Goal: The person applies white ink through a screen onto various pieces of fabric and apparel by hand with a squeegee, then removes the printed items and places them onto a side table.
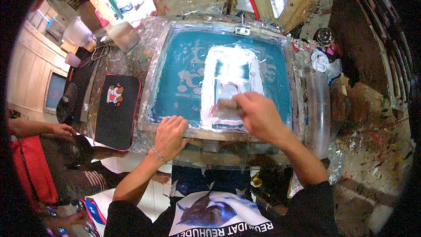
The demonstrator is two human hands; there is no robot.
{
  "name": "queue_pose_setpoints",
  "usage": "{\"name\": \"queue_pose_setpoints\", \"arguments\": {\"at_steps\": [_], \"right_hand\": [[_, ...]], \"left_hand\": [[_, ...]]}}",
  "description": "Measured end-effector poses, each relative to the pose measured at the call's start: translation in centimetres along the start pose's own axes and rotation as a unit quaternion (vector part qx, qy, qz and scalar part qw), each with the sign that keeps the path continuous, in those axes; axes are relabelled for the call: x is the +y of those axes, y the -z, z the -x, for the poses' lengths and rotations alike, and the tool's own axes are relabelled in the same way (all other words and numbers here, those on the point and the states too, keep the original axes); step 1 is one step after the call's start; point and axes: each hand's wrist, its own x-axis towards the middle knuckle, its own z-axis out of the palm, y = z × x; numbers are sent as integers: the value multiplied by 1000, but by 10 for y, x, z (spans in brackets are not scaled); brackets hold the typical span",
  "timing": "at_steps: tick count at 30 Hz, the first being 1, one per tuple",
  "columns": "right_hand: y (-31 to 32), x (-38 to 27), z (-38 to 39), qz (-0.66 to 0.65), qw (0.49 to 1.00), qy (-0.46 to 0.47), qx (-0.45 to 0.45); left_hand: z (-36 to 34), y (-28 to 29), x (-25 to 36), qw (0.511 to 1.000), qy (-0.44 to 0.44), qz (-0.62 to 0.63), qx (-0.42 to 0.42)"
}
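A printing screen (pixel 177 55) with teal mesh in a wooden frame lies on the bench before me. Pale cartoon and paw shapes show in the mesh, and white ink (pixel 209 92) borders a bright rectangular area right of its middle. My right hand (pixel 259 116) is closed on a squeegee (pixel 229 109), held over the near part of that area; motion blurs the tool a little. With fingers curled over the frame's near edge, my left hand (pixel 170 135) grips it left of the ink. A metal hinge clamp (pixel 242 30) sits at the frame's far edge.
Left of the screen lies a black zippered case (pixel 115 123) with a cartoon patch. Beyond it stand a cloudy plastic container (pixel 123 35) and a pale tub (pixel 79 33). Another person's hand (pixel 63 130) is at far left. A clear plastic roll (pixel 316 114) runs along the right side.
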Motion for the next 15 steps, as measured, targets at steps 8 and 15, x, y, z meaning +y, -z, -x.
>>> {"name": "queue_pose_setpoints", "arguments": {"at_steps": [8, 15], "right_hand": [[-55, -7, 21, 146, 982, 54, 109], [-48, 95, -89, 118, 987, 21, 108]], "left_hand": [[-1, 0, -2, 1000, 8, 5, -15], [2, -5, -6, 1000, -2, -9, -12]]}}
